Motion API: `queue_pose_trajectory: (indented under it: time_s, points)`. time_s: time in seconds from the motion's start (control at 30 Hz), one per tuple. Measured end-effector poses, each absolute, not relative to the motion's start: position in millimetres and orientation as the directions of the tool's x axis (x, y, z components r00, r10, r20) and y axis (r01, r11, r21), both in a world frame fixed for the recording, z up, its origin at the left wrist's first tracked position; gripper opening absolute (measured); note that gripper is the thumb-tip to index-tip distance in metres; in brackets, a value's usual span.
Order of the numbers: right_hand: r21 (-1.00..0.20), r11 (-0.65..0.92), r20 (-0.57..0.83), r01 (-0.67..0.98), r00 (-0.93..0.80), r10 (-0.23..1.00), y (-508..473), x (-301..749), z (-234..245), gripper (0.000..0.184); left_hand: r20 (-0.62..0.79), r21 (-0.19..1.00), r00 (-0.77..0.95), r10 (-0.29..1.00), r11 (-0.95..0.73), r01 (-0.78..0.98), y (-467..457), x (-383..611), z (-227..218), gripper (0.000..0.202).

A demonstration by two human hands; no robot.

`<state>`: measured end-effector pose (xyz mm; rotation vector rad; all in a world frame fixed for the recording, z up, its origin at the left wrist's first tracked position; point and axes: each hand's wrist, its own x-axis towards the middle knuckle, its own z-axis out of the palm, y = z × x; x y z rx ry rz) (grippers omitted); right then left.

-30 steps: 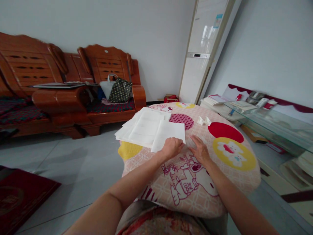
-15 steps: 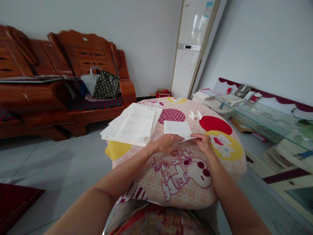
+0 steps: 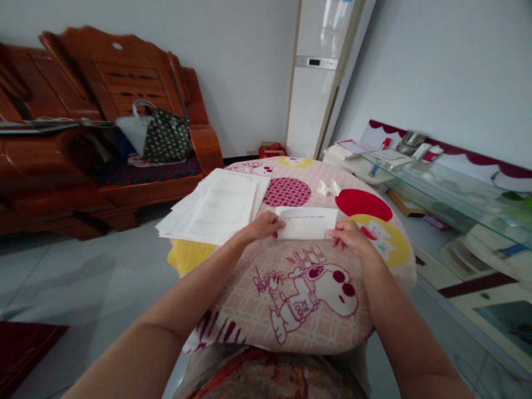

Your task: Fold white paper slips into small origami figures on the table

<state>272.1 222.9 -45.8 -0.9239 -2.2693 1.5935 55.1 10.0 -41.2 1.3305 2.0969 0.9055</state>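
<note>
Both ends pinched: keep it level

I've got L grip [image 3: 262, 226] pinching the left end of a white paper [image 3: 306, 226], thumb on top, & R grip [image 3: 349, 235] pinching the right end nr its lower corner. Paper, prob. folded, is between them over the tablecloth [image 3: 253, 321]; can't tell if it's flat or slightly raised. To do this well I'd keep pressure light & equal, edges squared, thumbs off the printed line; too much pull could crease or tear it, I reckon.

Around: a loose stack of sheets [image 3: 224, 202] on the desk [image 3: 353, 176], just beside L grip. A wide sweep L might scatter it, so short moves pls. Crumpled tissues [image 3: 328, 188] lie beyond the paper, apart from R grip. Cloth might ruck under the wrists. Off the desk: patterned bag [image 3: 168, 136] on a wooden chair [image 3: 137, 75] at L, glass shelf [image 3: 449, 191] w/ clutter at R, both well apart.
</note>
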Motion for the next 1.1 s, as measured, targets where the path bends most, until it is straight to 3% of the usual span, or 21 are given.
queue_pose_trajectory:
  time_s: [0.1, 0.3, 0.4, 0.47, 0.53, 0.57, 0.73, 0.83, 0.97, 1.1]
  points:
    - [-0.845, 0.265, -0.221, 0.464, -0.755, 0.617, 228.8, 252.6, -37.7, 0.017, -0.125, 0.600, -0.549, 0.826, 0.504, 0.621, 27.9, 53.1, -38.0, 0.032]
    - [-0.716, 0.398, -0.191, 0.574, -0.709, 0.679, 242.1, 216.5, -39.7, 0.021, -0.092, 0.449, -0.658, 0.747, 0.621, 0.642, 54.4, 47.8, -38.0, 0.022]
    - [-0.696, 0.486, -0.043, 0.528, -0.706, 0.707, 246.5, 211.0, -55.3, 0.006, -0.058, 0.414, -0.692, 0.720, 0.648, 0.639, 57.3, 52.6, -44.4, 0.032]
    - [-0.684, 0.565, 0.119, 0.461, -0.693, 0.711, 248.1, 212.1, -66.0, 0.033, 0.025, 0.384, -0.715, 0.699, 0.653, 0.653, 55.1, 58.0, -49.2, 0.050]
    - [-0.664, 0.614, 0.198, 0.427, -0.691, 0.695, 248.5, 215.3, -74.0, 0.060, 0.042, 0.387, -0.715, 0.698, 0.648, 0.656, 51.0, 62.5, -53.3, 0.062]
    - [-0.651, 0.628, 0.199, 0.427, -0.702, 0.684, 248.2, 217.0, -76.8, 0.063, 0.052, 0.410, -0.712, 0.701, 0.635, 0.655, 48.6, 64.0, -54.9, 0.065]
    - [-0.589, 0.663, 0.157, 0.463, -0.738, 0.656, 243.9, 220.3, -82.0, 0.031, 0.102, 0.583, -0.697, 0.710, 0.524, 0.620, 37.4, 62.8, -59.1, 0.061]
    - [-0.562, 0.669, 0.165, 0.487, -0.726, 0.667, 242.5, 219.2, -82.5, 0.028, 0.114, 0.647, -0.679, 0.725, 0.465, 0.605, 33.5, 59.1, -59.5, 0.056]
    - [-0.577, 0.665, 0.182, 0.474, -0.720, 0.670, 243.3, 219.5, -83.0, 0.028, 0.082, 0.623, -0.670, 0.738, 0.487, 0.612, 32.6, 53.5, -59.6, 0.029]
    - [-0.609, 0.643, 0.176, 0.464, -0.712, 0.680, 243.9, 220.5, -83.6, 0.028, 0.073, 0.583, -0.695, 0.716, 0.534, 0.612, 35.1, 49.0, -61.1, 0.033]
